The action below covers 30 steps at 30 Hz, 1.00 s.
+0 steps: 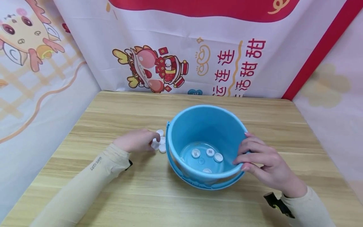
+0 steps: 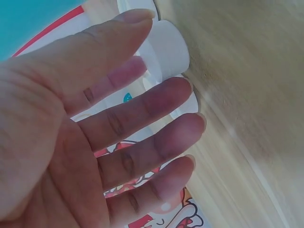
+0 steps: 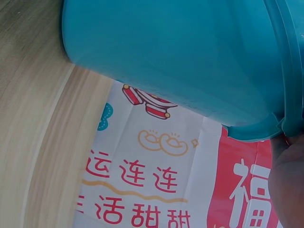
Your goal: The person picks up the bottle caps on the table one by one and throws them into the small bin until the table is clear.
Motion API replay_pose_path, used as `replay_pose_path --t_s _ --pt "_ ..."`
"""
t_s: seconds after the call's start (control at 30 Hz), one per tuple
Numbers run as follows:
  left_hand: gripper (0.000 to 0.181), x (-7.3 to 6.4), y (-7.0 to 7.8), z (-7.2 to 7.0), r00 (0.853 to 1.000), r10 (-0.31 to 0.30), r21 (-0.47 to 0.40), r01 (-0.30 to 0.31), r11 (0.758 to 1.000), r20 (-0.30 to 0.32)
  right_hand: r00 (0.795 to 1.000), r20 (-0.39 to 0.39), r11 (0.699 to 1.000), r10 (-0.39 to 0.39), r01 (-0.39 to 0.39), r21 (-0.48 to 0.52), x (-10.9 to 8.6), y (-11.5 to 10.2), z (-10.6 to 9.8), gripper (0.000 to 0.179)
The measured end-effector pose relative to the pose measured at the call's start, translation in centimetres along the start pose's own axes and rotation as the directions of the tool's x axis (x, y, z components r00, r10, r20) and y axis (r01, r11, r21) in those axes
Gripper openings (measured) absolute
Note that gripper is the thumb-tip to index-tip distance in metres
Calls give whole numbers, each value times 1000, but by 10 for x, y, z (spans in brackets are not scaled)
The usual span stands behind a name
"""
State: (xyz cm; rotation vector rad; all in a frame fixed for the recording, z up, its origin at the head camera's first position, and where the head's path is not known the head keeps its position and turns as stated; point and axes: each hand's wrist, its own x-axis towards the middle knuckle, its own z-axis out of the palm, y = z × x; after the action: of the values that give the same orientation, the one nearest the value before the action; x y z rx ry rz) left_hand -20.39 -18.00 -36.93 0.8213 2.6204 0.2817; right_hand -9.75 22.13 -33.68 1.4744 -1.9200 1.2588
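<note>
A light-blue bucket [image 1: 205, 126] stands on the wooden table with its handle folded down round the front. My right hand [image 1: 265, 160] grips the bucket's right rim, with fingers over the inside and thumb outside. Several white round caps [image 1: 195, 153] lie on the bucket's floor. Left of the bucket, my left hand [image 1: 139, 141] reaches down to a small cluster of white caps [image 1: 162, 148]. In the left wrist view, the thumb and index finger are right at one cap [image 2: 171, 50], while the other fingers are spread and gently bent.
The wooden table [image 1: 136, 195] runs up to a printed cloth backdrop [image 1: 175, 41] at the back, with white cloth walls on both sides. Black straps [image 1: 278, 205] sit at the wrists over beige sleeves [image 1: 82, 186].
</note>
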Motion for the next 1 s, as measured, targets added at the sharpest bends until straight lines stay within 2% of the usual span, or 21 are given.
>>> replay_pose_path --t_s 0.17,0.4,0.63,0.73,1.0 --pt "16 -2 1 3 1000 -7 24 7 1000 -5 1000 1 1000 -8 8 6 0 1 1 16" --pt "15 -3 6 7 998 4 60 0 998 -69 999 -15 999 -44 44 9 6 0 3 17" --pt "19 -1 13 9 990 28 103 -14 995 -135 999 -26 1000 -21 21 2 10 -7 3 19" --pt "18 0 13 9 992 13 88 -1 996 -129 1000 -26 1000 -13 13 2 11 -9 3 20" --pt "14 6 12 3 996 -55 20 57 998 -66 1000 -23 1000 -16 16 4 12 -9 5 20"
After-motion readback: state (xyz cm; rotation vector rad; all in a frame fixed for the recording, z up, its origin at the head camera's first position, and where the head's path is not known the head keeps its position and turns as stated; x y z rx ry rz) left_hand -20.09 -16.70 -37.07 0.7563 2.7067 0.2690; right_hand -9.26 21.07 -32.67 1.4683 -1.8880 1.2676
